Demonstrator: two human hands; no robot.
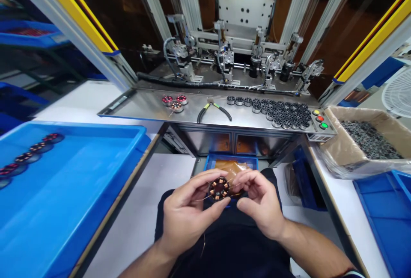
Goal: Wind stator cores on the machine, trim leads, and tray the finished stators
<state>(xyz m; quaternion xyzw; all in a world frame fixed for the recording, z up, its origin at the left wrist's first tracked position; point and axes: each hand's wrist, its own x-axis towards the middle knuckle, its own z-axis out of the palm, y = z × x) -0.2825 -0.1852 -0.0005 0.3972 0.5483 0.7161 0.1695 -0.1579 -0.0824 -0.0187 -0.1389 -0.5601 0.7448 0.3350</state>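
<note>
My left hand (189,214) grips a round motor stator (218,189) by its rim, over my lap. The stator has a dark core with copper windings around its ring, and thin wire ends stick out on both sides. Close to its right side, my right hand (260,203) has its fingers curled in a pinch at a thin copper wire (231,179) coming off the stator. The fingertips partly hide that wire. A loose bit of wire (203,246) hangs below my left hand.
Ahead, a metal ledge (141,106) bears three wound stators (176,106), pliers (210,107), many bare cores (285,113) and push buttons (320,119). A blue tray (80,184) with several stators is left; a carton (356,152) of cores stands right. Machine fixtures (226,57) rise behind.
</note>
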